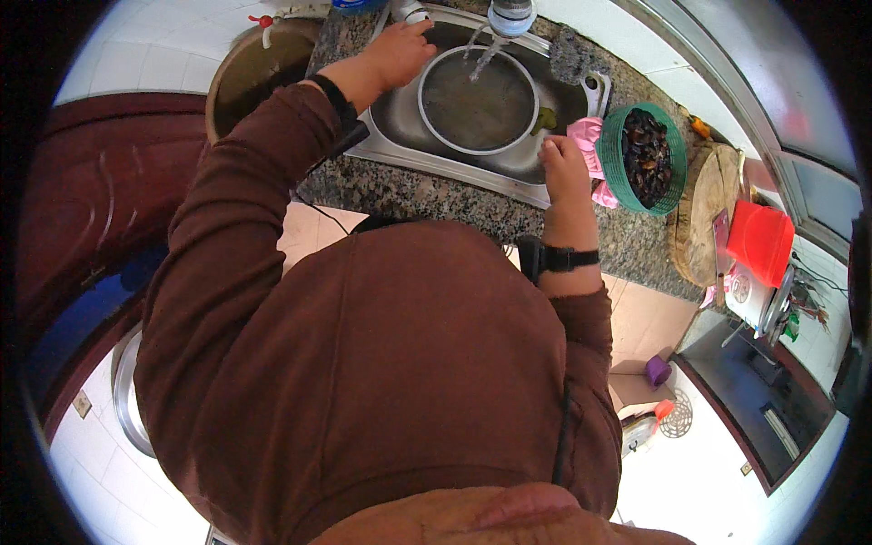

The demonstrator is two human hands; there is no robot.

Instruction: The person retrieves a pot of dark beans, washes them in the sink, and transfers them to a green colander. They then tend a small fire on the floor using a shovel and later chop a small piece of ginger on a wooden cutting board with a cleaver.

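Water pours from a faucet (512,19) into a round metal-rimmed pan (449,139) in the stainless steel sink (402,122). Cloudy water (480,102) fills much of the pan. Over the sink's left side, my left hand (398,56) reaches out with its fingers apart, beside a white cylindrical thing (411,11); whether they touch is unclear. My right hand (567,167) is curled at the sink's front right, and nothing shows in it. A greenish-brown piece (544,120) lies in the sink beside the pan. Next to my right hand is a pink cloth (587,139).
A green plastic basket (606,160) of dark mussel-like shells (646,157) stands right of the sink. Beyond are a round wooden board (698,218), a knife (721,235) and a red container (761,242). A grey scouring pad (573,54) sits behind; a large brown tub (221,88) is left.
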